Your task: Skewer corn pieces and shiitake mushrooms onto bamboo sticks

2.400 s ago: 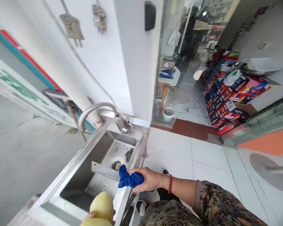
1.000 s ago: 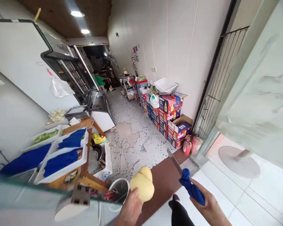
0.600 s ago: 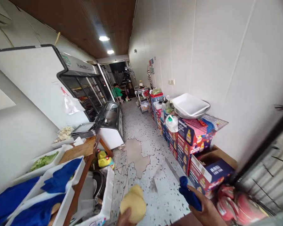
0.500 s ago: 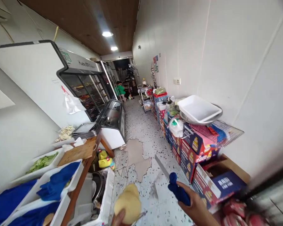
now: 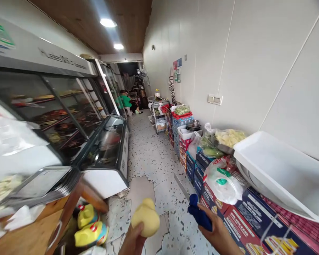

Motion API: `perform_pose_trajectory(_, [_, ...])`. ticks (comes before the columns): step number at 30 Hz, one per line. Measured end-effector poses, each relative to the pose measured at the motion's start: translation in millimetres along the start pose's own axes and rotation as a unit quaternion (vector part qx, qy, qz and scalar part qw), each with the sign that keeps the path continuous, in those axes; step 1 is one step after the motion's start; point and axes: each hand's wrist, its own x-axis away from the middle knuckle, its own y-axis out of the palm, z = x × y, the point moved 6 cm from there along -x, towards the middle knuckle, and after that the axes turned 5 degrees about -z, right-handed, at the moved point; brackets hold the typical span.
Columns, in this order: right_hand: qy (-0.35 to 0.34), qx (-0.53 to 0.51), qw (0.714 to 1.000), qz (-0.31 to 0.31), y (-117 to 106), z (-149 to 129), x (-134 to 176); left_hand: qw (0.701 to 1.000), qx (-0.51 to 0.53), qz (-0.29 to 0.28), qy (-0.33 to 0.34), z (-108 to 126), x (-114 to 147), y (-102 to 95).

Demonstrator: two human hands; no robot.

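At six-thirty, low in the view, the left hand [image 5: 135, 234] is curled around a smooth, pale yellow piece [image 5: 146, 220], thumb on the near side; the other fingers are mostly hidden. The piece is rounded, with a smaller bulge behind; whether it is one body or two, I cannot tell. At five o'clock, the right hand [image 5: 216, 232] is closed around a bunched blue cloth [image 5: 200, 215]. A flat grey blade [image 5: 181, 185] sticks out from the cloth, tip toward eleven o'clock, over the speckled floor [image 5: 149, 145]. The hands are apart.

Farther out, at half past four, stand printed cartons [image 5: 235, 225]. A knotted white plastic bag [image 5: 224, 186] sits on them at four o'clock; toward three-thirty, a deep white tray [image 5: 276, 166] rests in a wide metal bowl [image 5: 250, 177].

At seven-thirty, two yellow bottles [image 5: 89, 230] are beside a wooden desk [image 5: 29, 233], which lies at eight o'clock. Beyond it, toward eight-thirty, is a glass-topped case [image 5: 103, 148], and at nine o'clock a tall display fridge [image 5: 61, 106] with food on its shelves. At ten o'clock, far down the room, a person in green [image 5: 126, 101] sits on a stool.
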Motion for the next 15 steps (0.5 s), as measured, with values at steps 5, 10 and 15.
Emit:
perform_pose_trajectory(5, [0.025,0.025,0.997,0.073,-1.4,28.5,-122.8,0.998,-0.008,-0.050,-0.039,49.6,-155.4,51.2])
perform_pose_trajectory(10, [-0.005,0.031,0.999,0.020,22.2,72.5,-300.3,0.999,-0.004,-0.034,-0.034,87.5,-318.5,69.8])
perform_pose_trajectory(15, [-0.046,0.004,0.998,-0.039,57.1,48.0,-510.7,0.999,0.021,0.024,-0.006,146.7,-456.4,79.4])
